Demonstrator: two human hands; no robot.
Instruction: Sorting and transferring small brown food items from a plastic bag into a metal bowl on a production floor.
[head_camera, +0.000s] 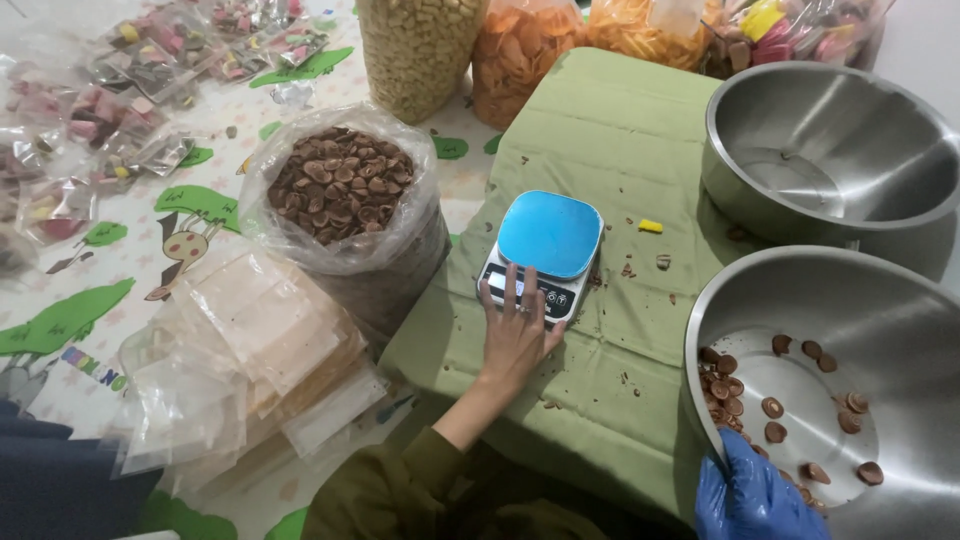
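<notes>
My left hand (515, 335) lies bare and flat, fingers spread, with its fingertips on the front panel of a small kitchen scale (545, 250) that has a blue top. Nothing is on the scale. My right hand (755, 495), in a blue glove, grips the near rim of a steel bowl (900, 300) at the lower right. That bowl holds several brown round snack pieces (735, 385), mostly at its left side. Both scale and bowl rest on a green cloth (600, 130).
An empty steel bowl (800, 110) stands behind the first. A clear bag of brown snack pieces (340, 185) sits left of the scale, with a stack of clear pouches (250, 350) in front of it. Bags of other snacks (520, 50) line the back; filled packets (150, 70) lie far left.
</notes>
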